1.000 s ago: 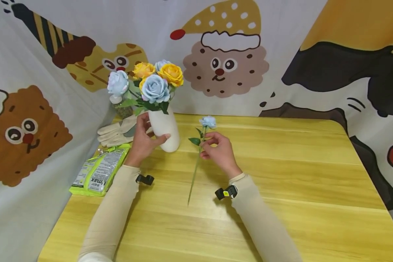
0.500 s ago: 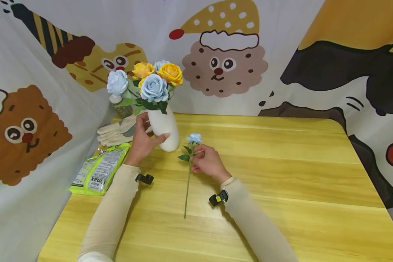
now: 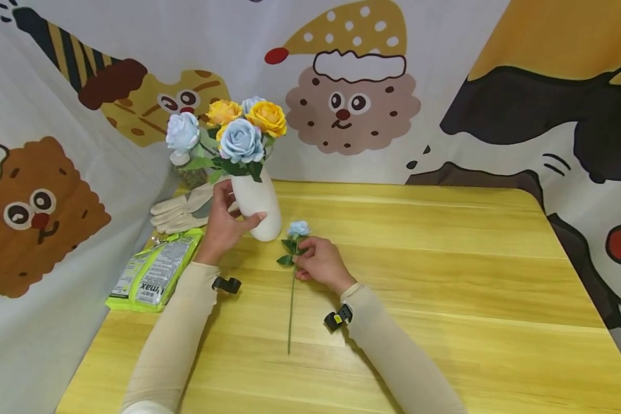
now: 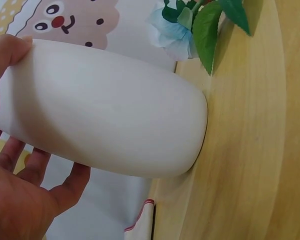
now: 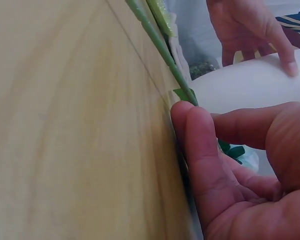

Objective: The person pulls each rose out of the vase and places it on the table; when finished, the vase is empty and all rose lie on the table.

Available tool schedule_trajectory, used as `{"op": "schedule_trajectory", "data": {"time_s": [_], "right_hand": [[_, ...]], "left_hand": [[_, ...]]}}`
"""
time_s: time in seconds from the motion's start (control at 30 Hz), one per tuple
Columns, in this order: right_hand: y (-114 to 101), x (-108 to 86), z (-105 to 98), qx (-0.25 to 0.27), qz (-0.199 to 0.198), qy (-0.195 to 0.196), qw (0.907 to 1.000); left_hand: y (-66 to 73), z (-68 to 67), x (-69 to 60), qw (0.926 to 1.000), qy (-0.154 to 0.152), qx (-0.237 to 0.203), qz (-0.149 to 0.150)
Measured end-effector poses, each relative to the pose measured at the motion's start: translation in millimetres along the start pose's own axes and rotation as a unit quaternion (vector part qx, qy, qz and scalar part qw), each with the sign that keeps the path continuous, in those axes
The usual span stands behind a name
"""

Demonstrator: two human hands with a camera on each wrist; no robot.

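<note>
The white vase (image 3: pixel 259 210) stands left of the worktop's (image 3: pixel 445 270) middle, towards its back edge, and carries blue and yellow roses (image 3: pixel 242 141). The left hand (image 3: pixel 223 225) grasps it, thumb across the front and fingers curled about the side facing the left edge; in the left wrist view, the base meets the worktop.

The right hand (image 3: pixel 323 263) pinches a single blue rose (image 3: pixel 292 293) by its stem, between thumb and fingertips, beside the leaves. This rose is nearer the front edge than the vase and apart from it; its bloom points to the back edge, its bare stem end to the front edge. Whether the stem touches the worktop cannot be determined.

Along the left edge lie a green-and-grey packet (image 3: pixel 155 273) and pale gloves (image 3: pixel 178 211); a white-lidded jar (image 3: pixel 191 177) is at the back left corner.
</note>
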State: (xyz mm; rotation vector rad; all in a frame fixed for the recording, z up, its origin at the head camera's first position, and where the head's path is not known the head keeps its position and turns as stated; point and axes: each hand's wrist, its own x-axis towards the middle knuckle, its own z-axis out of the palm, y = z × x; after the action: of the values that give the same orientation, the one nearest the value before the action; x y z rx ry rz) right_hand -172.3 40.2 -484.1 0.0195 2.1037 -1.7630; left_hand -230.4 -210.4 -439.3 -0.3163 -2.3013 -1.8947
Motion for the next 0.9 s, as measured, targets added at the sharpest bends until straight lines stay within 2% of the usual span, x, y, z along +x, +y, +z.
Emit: {"op": "schedule_trajectory", "data": {"time_s": [0.27, 0.43, 0.7, 0.9], "right_hand": [[-10, -3.1, -10, -0.035, -0.025, 0.022, 0.9988], [-24, -4.7, -16, -0.043, -0.059, 0.040, 0.9966], [-54, -7.2, -17, -0.066, -0.145, 0.054, 0.9857], [-83, -6.9, -18, -0.072, -0.221, 0.062, 0.9706]], "left_hand": [[-0.4, 0.3, -0.8, 1.0000, 0.001, 0.004, -0.001], [1.9, 1.5, 0.7, 0.9999, 0.003, 0.000, 0.010], [0.1, 4.1, 2.5, 0.9996, 0.008, -0.006, 0.026], [-0.9, 4.7, 1.3, 0.9994, 0.018, -0.002, 0.031]]}}
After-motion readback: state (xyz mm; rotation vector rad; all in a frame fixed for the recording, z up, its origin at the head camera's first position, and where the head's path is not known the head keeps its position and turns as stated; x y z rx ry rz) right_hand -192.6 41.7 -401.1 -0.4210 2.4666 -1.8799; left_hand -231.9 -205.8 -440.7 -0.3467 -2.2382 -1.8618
